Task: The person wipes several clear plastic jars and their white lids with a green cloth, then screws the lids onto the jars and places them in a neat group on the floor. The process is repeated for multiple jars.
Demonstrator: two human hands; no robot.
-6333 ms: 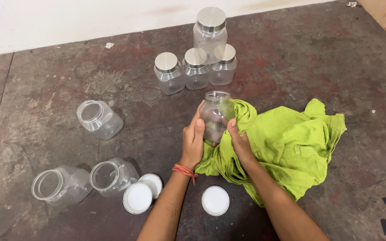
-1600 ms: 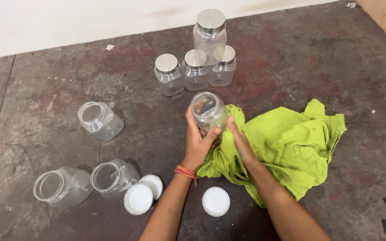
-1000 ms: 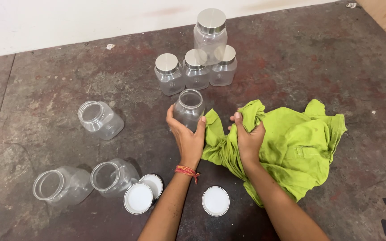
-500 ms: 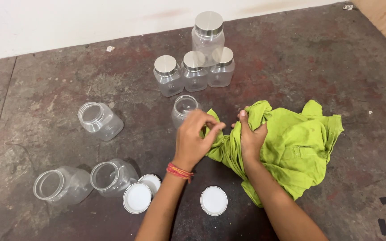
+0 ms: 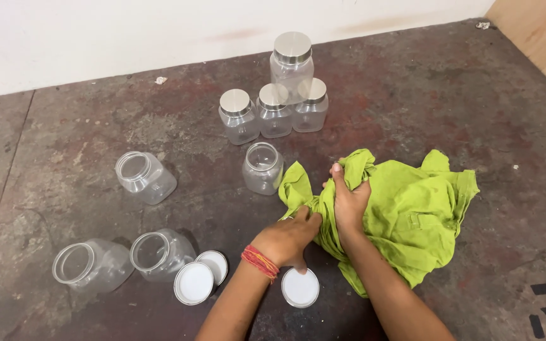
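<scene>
Nearest, the left hand curls loosely over a white lid, grip unclear; the right hand clenches the green cloth; beyond, one open jar stands upright, three lidless jars lie sideways, four capped jars finished.

light: bright and even where I sit | shadows: small soft ones under my left hand and the jars | glare: little shiny spots on the jar lids | focus: sharp, no blur
</scene>
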